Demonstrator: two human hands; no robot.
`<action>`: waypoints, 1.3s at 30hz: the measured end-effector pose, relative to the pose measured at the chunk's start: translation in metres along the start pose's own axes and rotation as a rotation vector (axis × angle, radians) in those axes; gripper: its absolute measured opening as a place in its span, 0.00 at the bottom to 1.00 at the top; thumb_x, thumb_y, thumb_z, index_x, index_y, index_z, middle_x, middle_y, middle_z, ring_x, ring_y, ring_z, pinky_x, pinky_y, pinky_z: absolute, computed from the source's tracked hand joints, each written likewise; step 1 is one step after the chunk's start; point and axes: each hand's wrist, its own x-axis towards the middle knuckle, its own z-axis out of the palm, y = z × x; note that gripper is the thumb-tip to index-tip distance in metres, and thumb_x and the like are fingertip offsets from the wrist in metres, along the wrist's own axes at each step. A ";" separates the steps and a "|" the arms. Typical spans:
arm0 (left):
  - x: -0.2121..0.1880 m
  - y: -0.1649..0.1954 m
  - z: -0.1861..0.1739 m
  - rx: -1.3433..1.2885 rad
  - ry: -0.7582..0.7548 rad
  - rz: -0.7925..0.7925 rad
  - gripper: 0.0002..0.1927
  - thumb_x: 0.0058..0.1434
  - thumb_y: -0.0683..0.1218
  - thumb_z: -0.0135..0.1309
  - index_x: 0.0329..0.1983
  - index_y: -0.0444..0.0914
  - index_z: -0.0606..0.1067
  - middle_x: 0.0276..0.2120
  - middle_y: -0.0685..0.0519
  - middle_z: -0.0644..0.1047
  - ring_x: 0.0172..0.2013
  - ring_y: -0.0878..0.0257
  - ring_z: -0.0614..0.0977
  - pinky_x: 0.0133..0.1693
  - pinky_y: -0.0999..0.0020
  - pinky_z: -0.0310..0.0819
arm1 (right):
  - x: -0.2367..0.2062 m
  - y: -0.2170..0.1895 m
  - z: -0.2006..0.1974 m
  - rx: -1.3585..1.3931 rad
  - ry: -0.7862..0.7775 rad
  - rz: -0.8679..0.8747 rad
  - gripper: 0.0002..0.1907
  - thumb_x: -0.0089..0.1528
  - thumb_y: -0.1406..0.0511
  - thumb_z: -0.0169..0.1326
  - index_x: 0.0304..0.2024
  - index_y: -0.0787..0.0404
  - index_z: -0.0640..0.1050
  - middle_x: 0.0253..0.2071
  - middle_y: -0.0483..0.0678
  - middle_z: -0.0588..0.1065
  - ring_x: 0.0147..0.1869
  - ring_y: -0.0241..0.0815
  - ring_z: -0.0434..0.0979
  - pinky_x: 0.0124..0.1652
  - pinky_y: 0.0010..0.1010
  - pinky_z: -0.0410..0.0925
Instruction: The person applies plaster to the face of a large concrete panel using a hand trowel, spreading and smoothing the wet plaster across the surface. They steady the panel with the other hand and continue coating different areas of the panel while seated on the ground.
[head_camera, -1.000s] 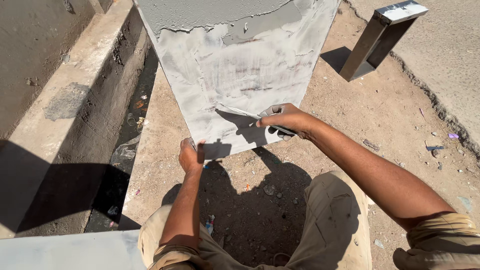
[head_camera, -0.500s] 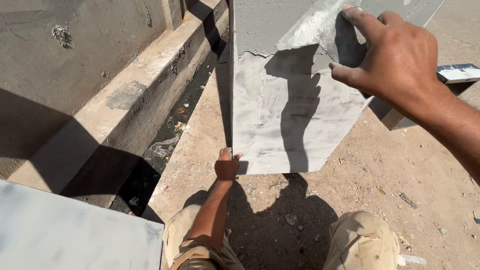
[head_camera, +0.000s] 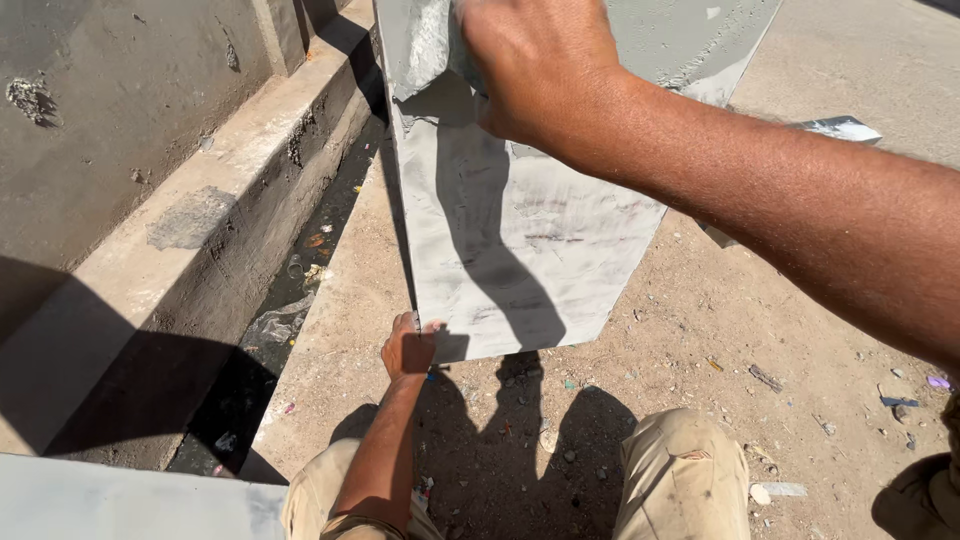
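a large grey slab (head_camera: 520, 250), smeared with pale mortar, stands tilted on the sandy ground (head_camera: 720, 330) just in front of the person's knees. the left hand (head_camera: 408, 348) is at its lower near corner, fingers curled closed around the slab's bottom edge, thumb against the face. the right hand (head_camera: 535, 65) is up at the top of the slab, fingers bent over something at the upper part of the face; whether it grips the edge or a tool there cannot be told, since the fingers are hidden behind the back of the hand. the slab lies between the two hands, left low and right high. to the left runs a littered drainage channel (head_camera: 290, 300) beside a concrete ledge (head_camera: 190, 220).
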 end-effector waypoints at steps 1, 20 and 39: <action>-0.001 0.004 -0.001 -0.005 -0.056 -0.041 0.30 0.63 0.62 0.58 0.56 0.34 0.75 0.52 0.44 0.78 0.48 0.48 0.83 0.49 0.51 0.76 | -0.012 0.009 0.005 -0.015 0.007 0.006 0.25 0.39 0.57 0.76 0.36 0.60 0.83 0.23 0.47 0.76 0.27 0.43 0.78 0.22 0.35 0.69; 0.005 -0.012 0.041 0.093 -0.074 -0.005 0.29 0.65 0.59 0.55 0.57 0.31 0.75 0.56 0.43 0.77 0.51 0.46 0.82 0.53 0.52 0.75 | -0.181 0.192 0.005 -0.264 -0.465 0.189 0.33 0.49 0.57 0.75 0.54 0.64 0.81 0.28 0.56 0.80 0.27 0.46 0.82 0.23 0.32 0.75; -0.008 0.018 0.018 0.040 -0.098 -0.093 0.28 0.61 0.58 0.62 0.55 0.33 0.76 0.48 0.44 0.81 0.45 0.51 0.84 0.48 0.54 0.76 | -0.296 0.145 0.063 0.079 -0.762 0.580 0.50 0.46 0.46 0.73 0.69 0.46 0.71 0.38 0.54 0.78 0.33 0.47 0.79 0.28 0.37 0.74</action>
